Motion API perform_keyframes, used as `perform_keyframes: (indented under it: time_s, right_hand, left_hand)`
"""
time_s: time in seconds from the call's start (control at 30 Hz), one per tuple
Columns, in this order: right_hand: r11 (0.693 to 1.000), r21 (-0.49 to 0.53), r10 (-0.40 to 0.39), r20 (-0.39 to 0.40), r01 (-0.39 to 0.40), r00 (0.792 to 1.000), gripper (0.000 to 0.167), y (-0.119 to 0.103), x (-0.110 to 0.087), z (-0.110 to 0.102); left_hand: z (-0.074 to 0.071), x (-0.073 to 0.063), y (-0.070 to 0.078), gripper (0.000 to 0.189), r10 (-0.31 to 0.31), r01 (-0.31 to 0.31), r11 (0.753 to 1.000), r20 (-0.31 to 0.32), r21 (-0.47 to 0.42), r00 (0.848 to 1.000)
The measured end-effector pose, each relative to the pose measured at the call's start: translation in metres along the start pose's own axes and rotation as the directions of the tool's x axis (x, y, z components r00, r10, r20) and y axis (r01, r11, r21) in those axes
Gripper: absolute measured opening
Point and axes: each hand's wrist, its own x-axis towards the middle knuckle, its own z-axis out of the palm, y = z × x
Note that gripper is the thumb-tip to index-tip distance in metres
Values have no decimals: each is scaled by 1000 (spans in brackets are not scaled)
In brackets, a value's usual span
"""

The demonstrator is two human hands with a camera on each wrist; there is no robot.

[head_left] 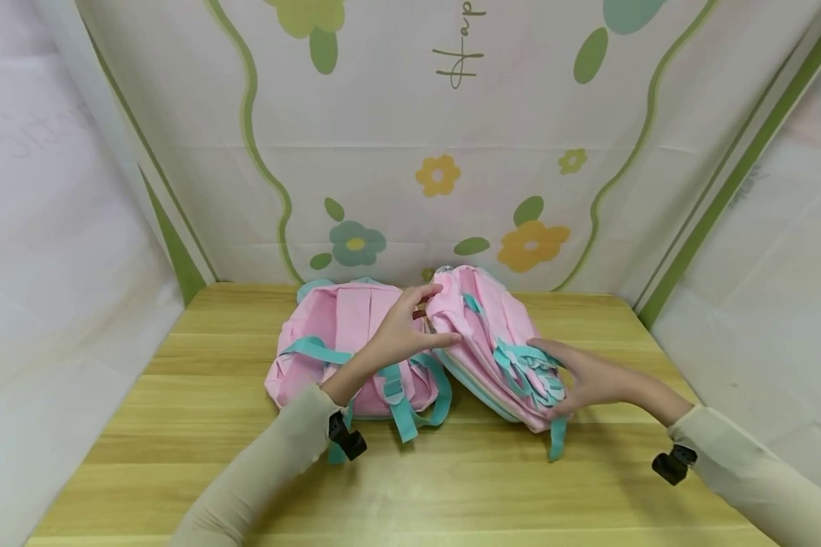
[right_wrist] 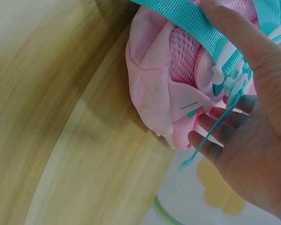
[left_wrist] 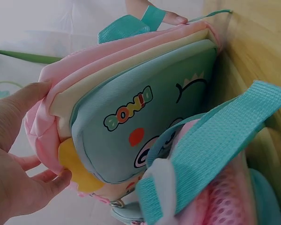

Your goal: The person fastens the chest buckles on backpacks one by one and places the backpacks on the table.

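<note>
A pink child's backpack [head_left: 482, 323] stands tilted on the table between both hands, its teal straps [head_left: 530, 368] facing right. My left hand [head_left: 400, 327] grips its upper left end, thumb and fingers spread on either side. The left wrist view shows its teal front pocket [left_wrist: 145, 112] with a cartoon face and the letters DINO. At the strap side, my right hand [head_left: 591, 376] holds the lower right part. In the right wrist view, the thumb lies over a teal strap [right_wrist: 187, 23] and a thin cord [right_wrist: 210, 133] crosses the fingers.
A second pink backpack [head_left: 352, 311] lies against the first one on the left, straps up. Its teal strap [head_left: 404, 410] trails onto the wooden table [head_left: 451, 486]. White flower-printed cloth walls [head_left: 397, 114] enclose the back and sides.
</note>
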Motion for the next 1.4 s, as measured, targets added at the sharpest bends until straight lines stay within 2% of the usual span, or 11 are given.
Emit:
perform_keyframes:
  time_s: [0.37, 0.6, 1.0, 1.2, 1.4]
  right_hand:
    - [999, -53, 11, -17, -11, 1000, 112, 19, -15, -6]
    - [996, -52, 70, -10, -70, 998, 117, 33, -26, -8]
    - [995, -52, 81, -4, -81, 997, 120, 42, -32, -16]
    - [994, -74, 87, 7, -86, 996, 120, 46, -33, -18]
    - [991, -87, 108, 38, -104, 993, 120, 49, -32, -19]
  left_hand:
    - [18, -8, -8, 90, -41, 40, 999, 40, 11, 998]
    - [30, -14, -13, 90, -44, 33, 992, 91, 118, 995]
    - [40, -17, -25, 96, -88, 61, 982, 145, 179, 986]
    - [43, -20, -29, 95, -148, 106, 965, 169, 239, 974]
    - [47, -21, -34, 98, -169, 106, 945, 184, 309, 968]
